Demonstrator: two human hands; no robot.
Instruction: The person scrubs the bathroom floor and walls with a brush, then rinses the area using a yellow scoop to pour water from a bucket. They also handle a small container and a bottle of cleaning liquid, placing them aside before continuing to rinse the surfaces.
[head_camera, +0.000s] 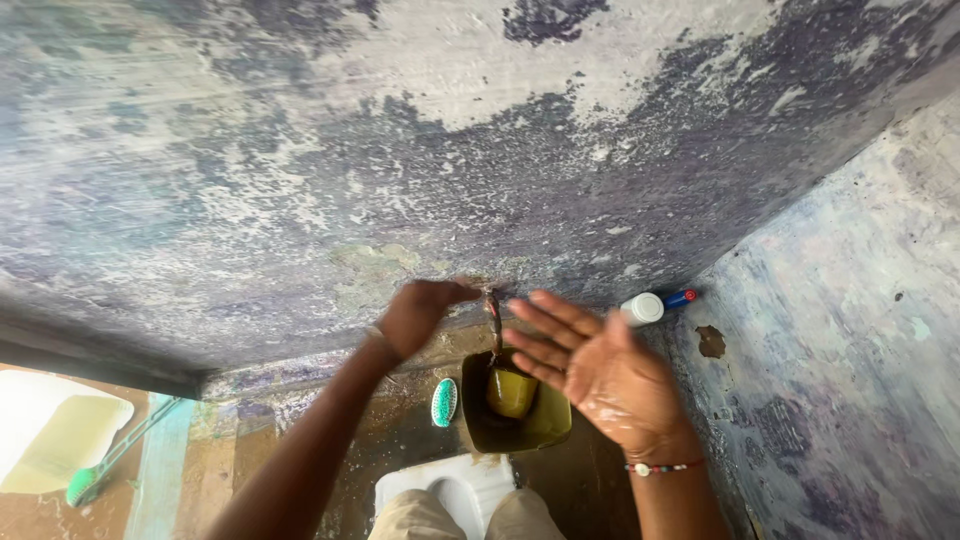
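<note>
Left hand (418, 312) grips rusty wall tap (492, 312); right hand (598, 372) open, wet, above yellow cup (511, 392) in olive bucket (545, 428).

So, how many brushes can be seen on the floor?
2: a small teal scrubbing brush beside the green bucket, and a long-handled green brush at far left. Others may be hidden.

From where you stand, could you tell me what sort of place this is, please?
Probably a bare washroom or toilet stall: a wall tap runs into a yellow cup inside a bucket, a scrubbing brush lies on the wet floor, and the walls are peeling.
</note>
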